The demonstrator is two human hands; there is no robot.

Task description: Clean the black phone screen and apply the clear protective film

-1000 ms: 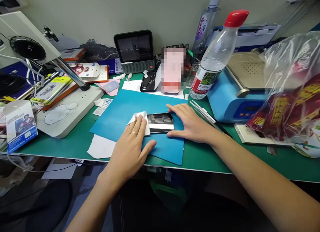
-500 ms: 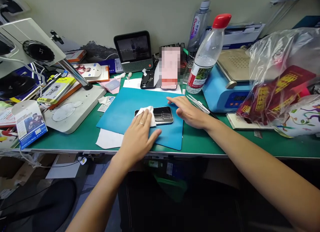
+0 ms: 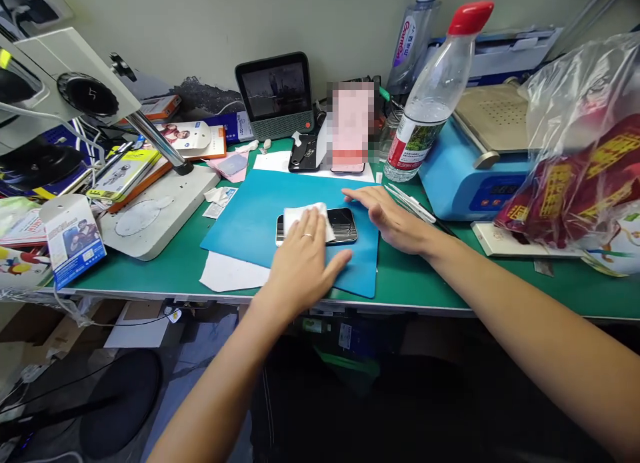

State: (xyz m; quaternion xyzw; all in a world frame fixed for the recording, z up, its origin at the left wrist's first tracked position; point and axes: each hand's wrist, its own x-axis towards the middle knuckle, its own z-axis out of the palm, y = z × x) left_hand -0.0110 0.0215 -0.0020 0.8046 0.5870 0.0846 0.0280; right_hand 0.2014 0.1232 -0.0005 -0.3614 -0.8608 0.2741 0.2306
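A phone with a dark, shiny face lies lengthwise on the blue mat. My left hand is laid flat over a folded white tissue, pressing it onto the phone's left and middle part. Its fingers are stretched out, the thumb stands away to the right, and a ring is on one finger. Beside the phone's right end, my right hand rests at the mat's edge, fingers extended and thumb raised, with nothing in it. White pen-like tools lie just behind it.
A red-capped bottle, a blue scale and a plastic bag with red packets stand right. Behind the mat are a small screen and a pink-screened phone. A microscope stand is left.
My left hand has slid the tissue rightward along the phone, baring its left end and covering more of the middle. My right hand keeps its place by the phone. The view has shifted slightly.
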